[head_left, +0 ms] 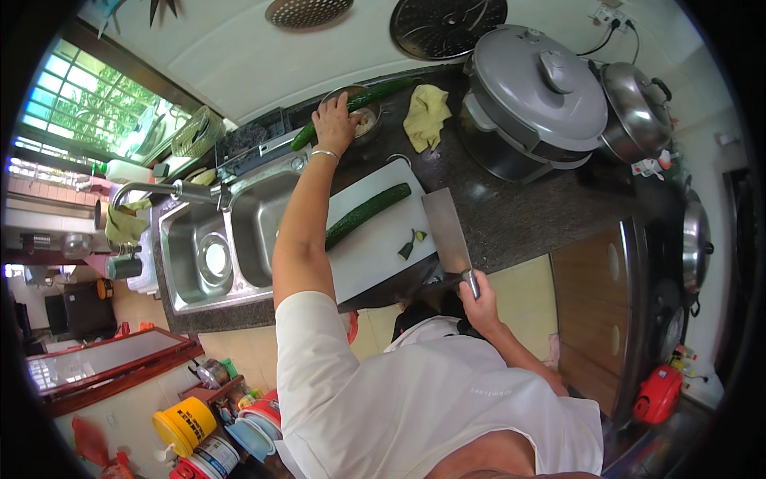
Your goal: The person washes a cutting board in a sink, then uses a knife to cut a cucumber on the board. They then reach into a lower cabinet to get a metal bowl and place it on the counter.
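My left hand (335, 127) reaches to the back of the counter, its fingers around a long green cucumber (378, 93). That cucumber passes over a round metal bowl (370, 127) with some pale contents. In my right hand (480, 304) is the handle of a cleaver (447, 230), its broad blade beside the right edge of a white cutting board (372, 269). A second cucumber (368, 217) lies lengthwise on the board, partly hidden behind my left forearm. Near the blade, a dark green stem end (407, 248) and a small cut piece (421, 236) rest on the board.
A double-bowl steel sink (254, 239) with a faucet (149, 188) adjoins the board on the left. Behind the board lies a yellow cloth (426, 117). A large pressure cooker (532, 102) and a lidded steel pot (635, 111) stand to the right on the dark countertop (538, 215).
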`<action>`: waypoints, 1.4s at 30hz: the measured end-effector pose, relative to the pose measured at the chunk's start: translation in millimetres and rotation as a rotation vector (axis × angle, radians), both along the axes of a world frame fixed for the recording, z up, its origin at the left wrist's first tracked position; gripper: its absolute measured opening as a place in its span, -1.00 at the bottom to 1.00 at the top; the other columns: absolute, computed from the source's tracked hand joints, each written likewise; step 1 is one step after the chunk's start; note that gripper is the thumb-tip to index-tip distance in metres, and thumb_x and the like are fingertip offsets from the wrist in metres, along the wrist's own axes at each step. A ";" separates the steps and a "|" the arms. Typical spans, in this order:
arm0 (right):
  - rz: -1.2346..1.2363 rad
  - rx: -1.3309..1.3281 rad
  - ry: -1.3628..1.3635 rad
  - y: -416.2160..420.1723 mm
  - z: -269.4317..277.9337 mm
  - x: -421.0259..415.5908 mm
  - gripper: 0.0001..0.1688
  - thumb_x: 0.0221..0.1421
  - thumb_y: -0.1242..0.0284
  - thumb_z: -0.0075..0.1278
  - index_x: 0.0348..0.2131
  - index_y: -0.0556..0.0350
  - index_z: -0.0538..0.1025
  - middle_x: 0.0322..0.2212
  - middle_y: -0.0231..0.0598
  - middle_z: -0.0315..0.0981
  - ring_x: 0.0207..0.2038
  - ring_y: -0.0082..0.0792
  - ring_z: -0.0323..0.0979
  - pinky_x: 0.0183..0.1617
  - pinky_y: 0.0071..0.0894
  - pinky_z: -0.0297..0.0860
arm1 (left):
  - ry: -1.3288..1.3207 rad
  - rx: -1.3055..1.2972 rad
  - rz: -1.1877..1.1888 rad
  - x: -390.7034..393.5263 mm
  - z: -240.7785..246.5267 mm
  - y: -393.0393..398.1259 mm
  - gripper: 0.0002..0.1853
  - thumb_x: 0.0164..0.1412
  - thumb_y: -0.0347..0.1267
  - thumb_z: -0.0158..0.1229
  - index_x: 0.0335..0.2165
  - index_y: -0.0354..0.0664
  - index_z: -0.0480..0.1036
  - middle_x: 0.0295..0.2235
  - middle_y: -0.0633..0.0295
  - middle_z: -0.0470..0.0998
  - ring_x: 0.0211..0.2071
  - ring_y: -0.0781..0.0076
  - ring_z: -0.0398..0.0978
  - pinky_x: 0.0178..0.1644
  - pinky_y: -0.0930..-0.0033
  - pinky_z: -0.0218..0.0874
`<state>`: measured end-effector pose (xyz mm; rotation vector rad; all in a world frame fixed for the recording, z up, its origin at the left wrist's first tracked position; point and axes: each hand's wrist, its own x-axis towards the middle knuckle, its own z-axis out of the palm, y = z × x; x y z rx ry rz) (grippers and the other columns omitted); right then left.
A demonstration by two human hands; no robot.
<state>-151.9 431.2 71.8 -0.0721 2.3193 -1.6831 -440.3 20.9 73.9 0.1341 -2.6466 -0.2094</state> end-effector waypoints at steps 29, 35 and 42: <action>0.453 0.098 0.098 -5.1 38.0 11.7 -0.62 0.18 0.48 0.07 -0.02 0.22 0.40 -0.36 -0.06 0.52 -0.40 -0.14 0.53 -0.31 -0.32 0.42 | -0.350 0.591 0.246 449.0 18.8 130.7 -0.42 0.05 -0.38 0.32 0.05 -0.25 0.38 -0.16 -0.02 0.47 -0.13 -0.04 0.43 -0.07 0.09 0.30; 0.517 0.139 0.211 -8.2 43.8 9.6 -0.62 0.15 0.50 0.09 -0.04 0.20 0.41 -0.32 0.04 0.53 -0.33 0.07 0.54 -0.29 -0.19 0.44 | -0.329 0.555 0.245 448.8 17.2 129.3 -0.43 0.04 -0.39 0.32 0.05 -0.24 0.38 -0.17 0.00 0.46 -0.14 -0.04 0.42 -0.07 0.09 0.29; 0.531 0.183 0.253 -12.3 43.0 11.4 -0.61 0.15 0.49 0.09 -0.03 0.16 0.40 -0.35 0.05 0.53 -0.35 0.12 0.52 -0.32 -0.11 0.43 | -0.329 0.534 0.253 448.5 17.8 131.7 -0.42 0.03 -0.38 0.33 0.05 -0.23 0.38 -0.17 0.01 0.47 -0.15 -0.02 0.42 -0.09 0.09 0.30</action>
